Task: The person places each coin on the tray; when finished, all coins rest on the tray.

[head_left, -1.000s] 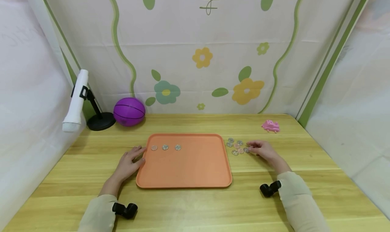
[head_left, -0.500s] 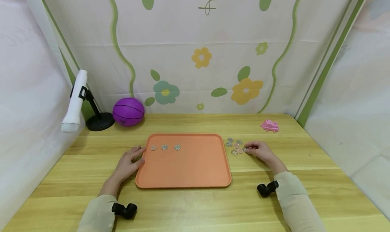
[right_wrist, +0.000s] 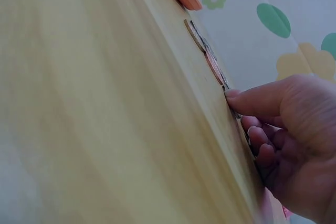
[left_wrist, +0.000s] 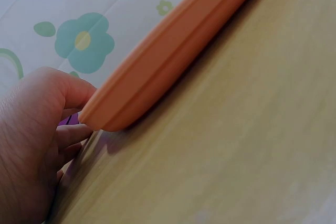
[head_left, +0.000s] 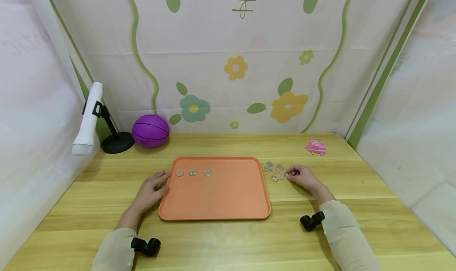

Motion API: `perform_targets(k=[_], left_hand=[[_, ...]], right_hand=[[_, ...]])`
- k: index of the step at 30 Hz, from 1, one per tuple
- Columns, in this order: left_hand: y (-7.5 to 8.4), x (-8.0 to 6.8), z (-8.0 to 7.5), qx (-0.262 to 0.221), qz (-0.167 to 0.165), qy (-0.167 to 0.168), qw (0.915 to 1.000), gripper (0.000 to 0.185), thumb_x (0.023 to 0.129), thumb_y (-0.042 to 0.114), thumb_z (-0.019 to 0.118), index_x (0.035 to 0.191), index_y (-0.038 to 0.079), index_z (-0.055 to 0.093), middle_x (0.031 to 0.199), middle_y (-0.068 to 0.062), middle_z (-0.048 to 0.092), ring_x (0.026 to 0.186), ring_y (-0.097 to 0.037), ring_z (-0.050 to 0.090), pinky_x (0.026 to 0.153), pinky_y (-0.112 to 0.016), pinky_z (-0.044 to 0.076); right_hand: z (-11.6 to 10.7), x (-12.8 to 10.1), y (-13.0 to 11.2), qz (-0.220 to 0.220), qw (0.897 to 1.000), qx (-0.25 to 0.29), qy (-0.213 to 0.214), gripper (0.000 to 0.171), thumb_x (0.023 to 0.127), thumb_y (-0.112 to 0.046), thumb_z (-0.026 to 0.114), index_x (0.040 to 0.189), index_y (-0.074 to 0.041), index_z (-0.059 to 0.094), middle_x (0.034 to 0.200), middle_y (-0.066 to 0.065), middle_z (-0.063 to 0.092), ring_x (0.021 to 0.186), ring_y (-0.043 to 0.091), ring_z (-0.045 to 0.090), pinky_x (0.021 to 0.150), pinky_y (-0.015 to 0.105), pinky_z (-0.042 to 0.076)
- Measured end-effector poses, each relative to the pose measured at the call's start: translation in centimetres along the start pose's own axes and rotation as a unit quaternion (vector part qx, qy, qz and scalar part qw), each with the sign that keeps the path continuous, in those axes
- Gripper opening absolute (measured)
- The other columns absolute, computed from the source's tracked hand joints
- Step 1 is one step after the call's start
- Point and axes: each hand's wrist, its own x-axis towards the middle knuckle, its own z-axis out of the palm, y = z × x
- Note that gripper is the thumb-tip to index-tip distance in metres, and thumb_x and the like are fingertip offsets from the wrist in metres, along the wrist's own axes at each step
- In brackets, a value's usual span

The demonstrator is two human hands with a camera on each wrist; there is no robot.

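My left hand (head_left: pixel 151 190) lies at the left side of the orange tray (head_left: pixel 228 199), fingers loosely extended and fingertips against its rim. In the left wrist view the left hand (left_wrist: pixel 39 129) meets the corner of the tray (left_wrist: pixel 157 61). Three coins lie in a row near the tray's far left: a copper coin (head_left: pixel 179 173), a silver coin (head_left: pixel 192 172) and another silver coin (head_left: pixel 207 172). Right of the tray, my right hand (head_left: pixel 304 178) pinches a silver coin (head_left: pixel 287 175) at the edge of a loose group. Its thumb presses the coin in the right wrist view, other fingers (right_wrist: pixel 265 153) curled.
Several silver and copper coins (head_left: pixel 274 179) lie between tray and right hand. A pink toy (head_left: pixel 316 147) sits at the back right. At the back left are a purple ball (head_left: pixel 151 131) and a white microphone-shaped object (head_left: pixel 88 120) on a black stand (head_left: pixel 117 142).
My right hand has shifted slightly left, and its fingers have drawn in around the outermost silver coin. The left hand and tray have stayed in place.
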Motion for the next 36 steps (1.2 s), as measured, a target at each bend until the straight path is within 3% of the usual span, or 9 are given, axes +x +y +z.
perform_targets(k=[18,23,30,36], left_hand=[[-0.3,-0.1,0.1,-0.001,0.006,0.004,1.0000,0.043,0.082,0.015,0.055,0.121,-0.002,0.049,0.125,-0.028,0.037,0.119,-0.042,0.023,0.093,-0.059,0.009],[-0.2,0.0,0.1,-0.001,0.009,0.004,1.0000,0.043,0.082,0.015,0.056,0.121,-0.002,0.049,0.125,-0.028,0.037,0.119,-0.042,0.024,0.093,-0.059,0.009],[-0.1,0.0,0.0,0.001,0.011,0.003,0.9999,0.043,0.082,0.015,0.055,0.121,-0.002,0.049,0.125,-0.028,0.037,0.119,-0.042,0.024,0.093,-0.059,0.009],[0.0,-0.1,-0.1,0.001,0.010,0.002,0.9999,0.043,0.082,0.015,0.055,0.121,-0.002,0.049,0.125,-0.029,0.037,0.119,-0.043,0.024,0.093,-0.059,0.009]], right_hand=[[0.2,-0.3,0.1,-0.034,0.998,0.041,0.018,0.021,0.074,0.002,0.061,0.094,0.005,0.057,0.074,0.010,0.050,0.065,0.019,0.044,0.055,0.024,0.039],[-0.1,-0.4,0.0,-0.019,0.999,0.042,0.020,0.023,0.077,0.000,0.059,0.098,0.007,0.057,0.076,0.009,0.053,0.068,0.017,0.047,0.058,0.024,0.042],[-0.7,-0.4,-0.4,0.044,0.992,0.119,0.008,0.035,0.080,-0.007,0.059,0.110,0.009,0.051,0.083,0.010,0.058,0.064,0.015,0.051,0.053,0.024,0.044],[-0.6,-0.1,-1.9,0.039,0.994,0.101,0.002,0.042,0.080,-0.017,0.062,0.115,0.003,0.052,0.102,0.016,0.058,0.084,0.020,0.055,0.071,0.030,0.046]])
